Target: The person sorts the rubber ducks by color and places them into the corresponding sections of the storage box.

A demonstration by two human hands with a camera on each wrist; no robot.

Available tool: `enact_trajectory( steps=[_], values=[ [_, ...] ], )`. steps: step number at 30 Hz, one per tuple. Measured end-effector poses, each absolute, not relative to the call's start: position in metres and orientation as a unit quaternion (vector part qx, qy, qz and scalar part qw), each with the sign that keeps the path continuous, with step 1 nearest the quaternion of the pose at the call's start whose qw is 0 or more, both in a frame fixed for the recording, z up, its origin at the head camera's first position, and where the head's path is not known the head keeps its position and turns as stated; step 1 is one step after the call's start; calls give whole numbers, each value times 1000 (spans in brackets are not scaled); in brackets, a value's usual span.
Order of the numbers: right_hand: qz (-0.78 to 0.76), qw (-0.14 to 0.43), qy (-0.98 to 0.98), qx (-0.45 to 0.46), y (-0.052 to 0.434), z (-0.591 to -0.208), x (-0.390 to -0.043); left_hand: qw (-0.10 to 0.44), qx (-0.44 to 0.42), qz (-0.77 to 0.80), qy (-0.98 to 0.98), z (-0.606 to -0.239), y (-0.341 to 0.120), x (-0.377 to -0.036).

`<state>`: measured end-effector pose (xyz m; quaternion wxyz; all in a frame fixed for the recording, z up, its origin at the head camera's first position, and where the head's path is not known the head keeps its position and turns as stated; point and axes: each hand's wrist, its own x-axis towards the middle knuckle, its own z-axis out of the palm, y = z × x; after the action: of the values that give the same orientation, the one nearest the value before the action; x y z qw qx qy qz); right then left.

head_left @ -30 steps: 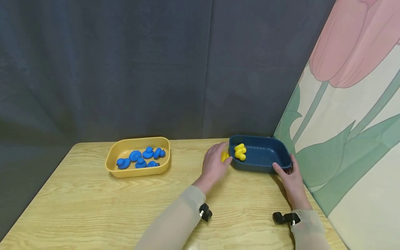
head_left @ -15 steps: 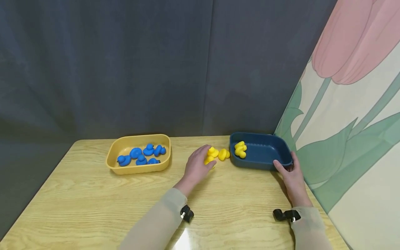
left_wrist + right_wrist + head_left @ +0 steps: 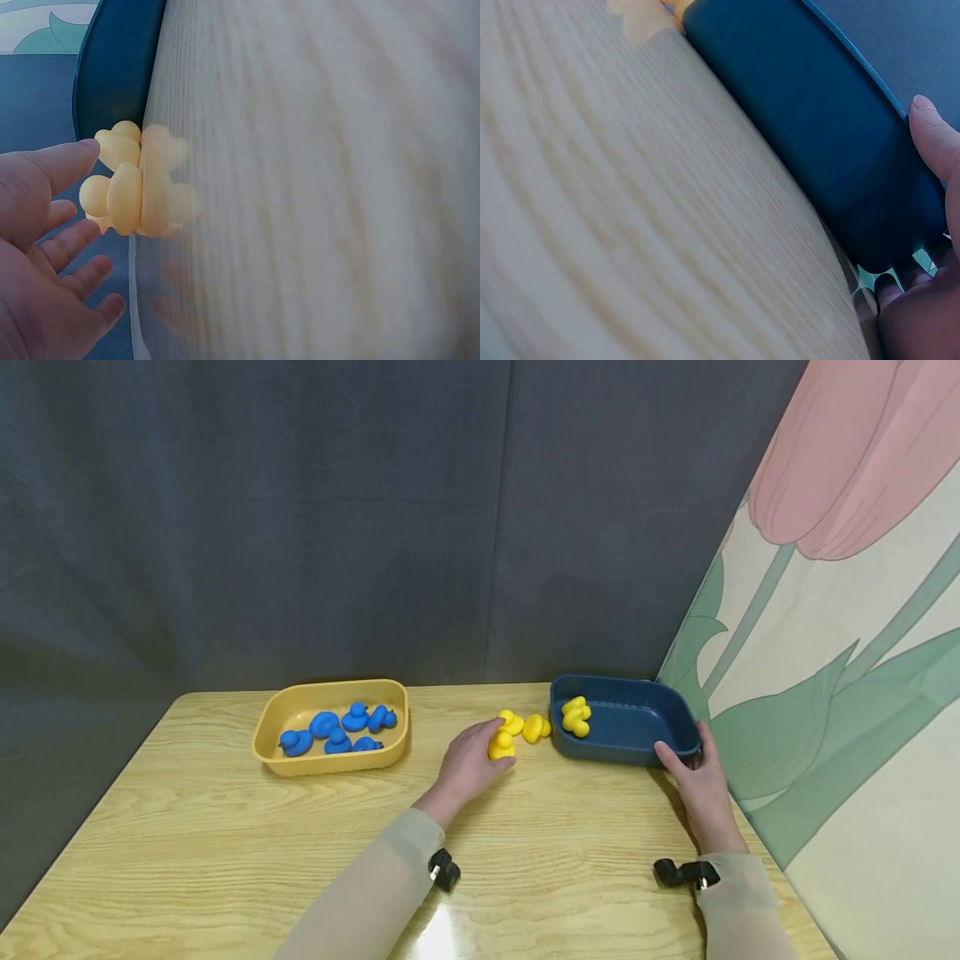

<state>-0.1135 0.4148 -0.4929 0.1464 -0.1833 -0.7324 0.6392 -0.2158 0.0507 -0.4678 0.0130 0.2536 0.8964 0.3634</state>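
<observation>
The left hand (image 3: 467, 762), just below centre of the head view, rests its loosely spread fingers against a yellow toy duck (image 3: 501, 746) on the tabletop (image 3: 225, 843); the left wrist view shows the fingers (image 3: 56, 169) straight and beside the duck, not curled round it, so the grip is wide and holds nothing. Two more yellow ducks (image 3: 525, 726) lie just beyond it, between the hand and the dark blue tray (image 3: 675, 727), which already contains another yellow pair (image 3: 576, 717) at its left end. The right hand (image 3: 693, 777), at the lower right of the frame, pinches the tray's near right corner, thumb on the rim and fingers beneath. A yellow tray (image 3: 330, 764), left of centre, holds several blue ducks (image 3: 337, 733). Risks, as judged: a light duck touched by flat fingers may skid or roll toward the tray wall or knock its neighbours apart, because no finger closes behind it; a pull from the right hand may shift the tray and disturb the nearby ducks. The nearest duck appears to stand upright, head uppermost; its long axis seems to run roughly left to right across the frame, though which way the beak faces cannot be told.
</observation>
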Motion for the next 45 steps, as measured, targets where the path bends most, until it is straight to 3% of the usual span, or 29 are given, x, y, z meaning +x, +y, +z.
enact_trajectory(
  steps=[45],
  values=[
    [643, 149, -729, -178, 412, -491, -112, -4, 233, 358, 904, -470, 57, -217]
  ],
)
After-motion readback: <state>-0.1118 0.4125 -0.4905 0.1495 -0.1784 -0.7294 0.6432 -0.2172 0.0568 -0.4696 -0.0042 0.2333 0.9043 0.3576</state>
